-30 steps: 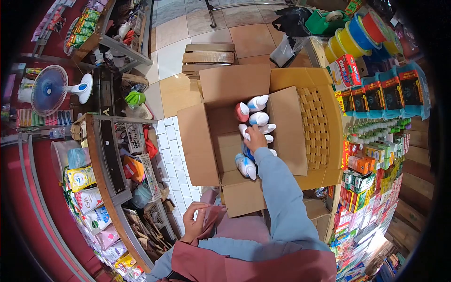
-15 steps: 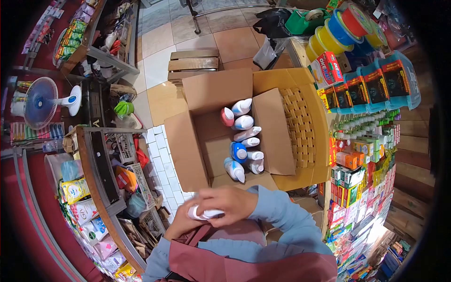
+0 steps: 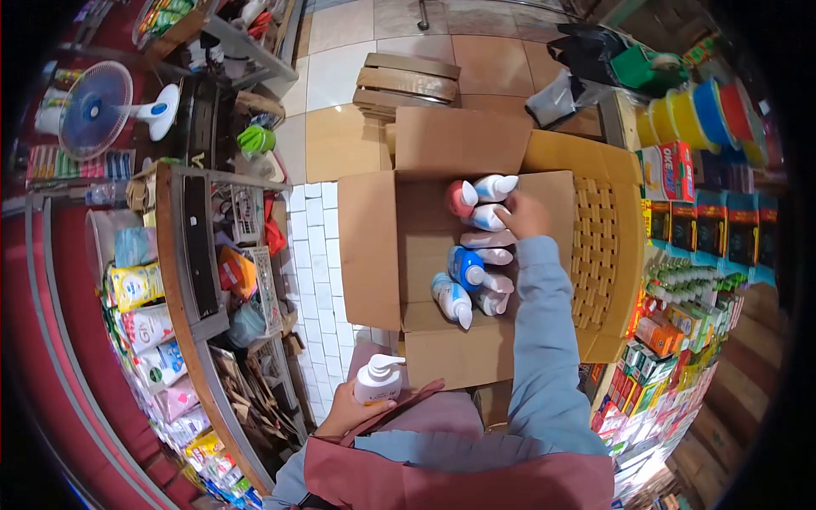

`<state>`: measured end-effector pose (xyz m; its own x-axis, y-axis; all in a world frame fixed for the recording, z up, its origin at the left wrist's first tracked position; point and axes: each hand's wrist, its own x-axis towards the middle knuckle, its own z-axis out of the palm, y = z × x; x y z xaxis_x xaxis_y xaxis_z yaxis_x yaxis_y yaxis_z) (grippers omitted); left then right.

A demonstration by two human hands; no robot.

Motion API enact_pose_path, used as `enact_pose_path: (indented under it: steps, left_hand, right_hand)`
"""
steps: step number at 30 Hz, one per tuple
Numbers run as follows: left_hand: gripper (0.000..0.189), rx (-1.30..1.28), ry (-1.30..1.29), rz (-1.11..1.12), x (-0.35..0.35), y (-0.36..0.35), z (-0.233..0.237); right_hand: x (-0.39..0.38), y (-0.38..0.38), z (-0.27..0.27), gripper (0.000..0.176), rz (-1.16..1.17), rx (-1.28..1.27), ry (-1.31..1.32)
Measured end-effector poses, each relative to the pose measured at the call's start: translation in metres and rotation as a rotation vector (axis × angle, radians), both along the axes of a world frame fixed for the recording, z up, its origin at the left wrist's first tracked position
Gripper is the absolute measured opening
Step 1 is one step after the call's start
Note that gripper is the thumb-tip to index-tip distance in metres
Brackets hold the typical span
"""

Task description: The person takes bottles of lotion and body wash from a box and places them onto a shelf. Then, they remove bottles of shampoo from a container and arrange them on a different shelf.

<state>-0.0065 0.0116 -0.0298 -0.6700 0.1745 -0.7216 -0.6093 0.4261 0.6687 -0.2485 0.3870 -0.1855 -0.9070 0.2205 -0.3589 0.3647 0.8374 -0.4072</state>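
Observation:
An open cardboard box (image 3: 429,293) holds several bottles, mostly white, with a blue one (image 3: 467,268) and a red one (image 3: 460,198) among them. My left hand (image 3: 348,410) is wrapped round a white pump bottle (image 3: 378,380), which stands upright near my lap, its nozzle pointing right. Over the right side of the box, my right hand (image 3: 529,216) reaches in, its fingertips at a white bottle (image 3: 490,218) in the upper part of the group. Whether those fingers grip the bottle or only touch it cannot be made out.
A woven basket surface (image 3: 595,246) lies right of the box, beside packed shelves (image 3: 671,331). A wooden crate (image 3: 406,82) sits beyond it. On the left are a wooden-edged shelf (image 3: 183,297) and a fan (image 3: 95,110).
My right hand has left the white bottle at my lap and moved up and right to the bottles in the box. The left hand still holds its bottle, now upright. The view has shifted.

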Motion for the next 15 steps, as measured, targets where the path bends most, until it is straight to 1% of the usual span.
enact_pose_path:
  steps: [2, 4, 6, 7, 8, 11, 14, 15]
  left_hand:
    - [0.055, -0.006, 0.004, 0.051, 0.008, -0.005, -0.005]
    - [0.056, -0.010, 0.010, 0.081, 0.012, -0.010, -0.009]
    - [0.058, -0.015, -0.003, 0.088, 0.018, -0.015, -0.009]
    - [0.058, -0.008, -0.007, 0.099, 0.020, -0.016, -0.007]
    - [0.059, 0.000, -0.010, 0.107, 0.020, -0.016, -0.004]
    - [0.060, -0.004, -0.018, 0.107, 0.028, -0.023, -0.002]
    - [0.058, 0.025, -0.012, 0.120, 0.039, -0.029, -0.004]
    - [0.058, 0.038, -0.005, 0.131, 0.043, -0.032, -0.004]
  right_hand:
    - [0.021, 0.012, -0.002, 0.037, 0.096, 0.110, -0.186]
    - [0.049, 0.020, -0.040, 0.032, 0.123, 0.119, -0.129]
    - [0.074, 0.018, -0.077, 0.029, 0.079, 0.093, 0.046]
    - [0.080, 0.016, -0.083, 0.029, 0.053, 0.077, 0.130]
    - [0.083, 0.017, -0.090, 0.029, 0.045, 0.050, 0.112]
    - [0.086, 0.020, -0.102, 0.031, 0.044, -0.034, 0.080]
    - [0.082, 0.018, -0.098, 0.031, 0.103, -0.091, 0.117]
    - [0.080, 0.011, -0.085, 0.031, 0.125, -0.098, 0.152]
